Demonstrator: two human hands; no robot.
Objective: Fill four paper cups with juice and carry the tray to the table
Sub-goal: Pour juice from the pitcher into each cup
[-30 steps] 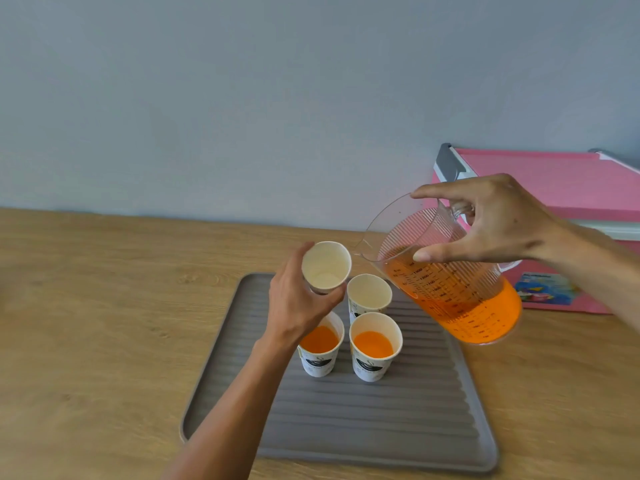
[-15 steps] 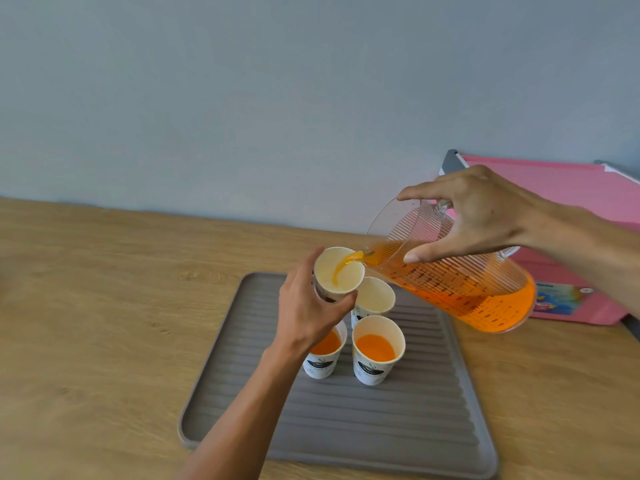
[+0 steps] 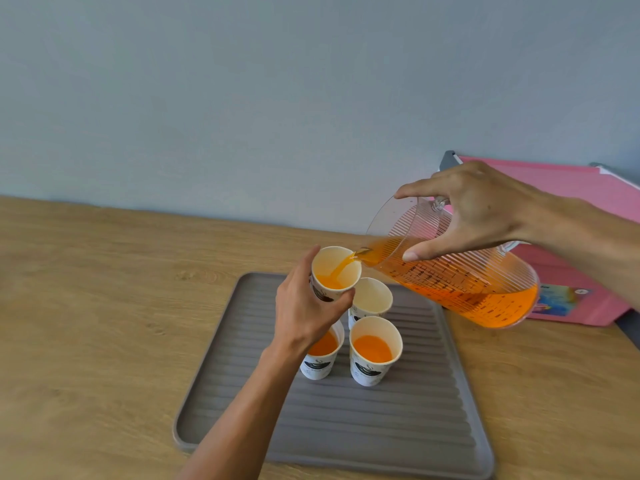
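Two hands work here: our left hand (image 3: 308,306) grips a paper cup (image 3: 335,273) above the ribbed grey tray (image 3: 433,410), and our right hand (image 3: 481,209) grasps the tilted clear measuring jug (image 3: 460,282), a stream of orange juice (image 3: 341,266) running into that cup. Three cups stand on the tray: two hold juice (image 3: 375,349) (image 3: 322,355), one is empty (image 3: 370,297). The tray lies on the wooden counter (image 3: 86,306); a pink box (image 3: 571,209) sits behind.

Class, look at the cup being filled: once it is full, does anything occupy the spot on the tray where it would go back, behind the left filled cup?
Nothing visible does. The held cup hangs above the tray; that spot beside the empty cup looks bare, though the left hand partly hides it.
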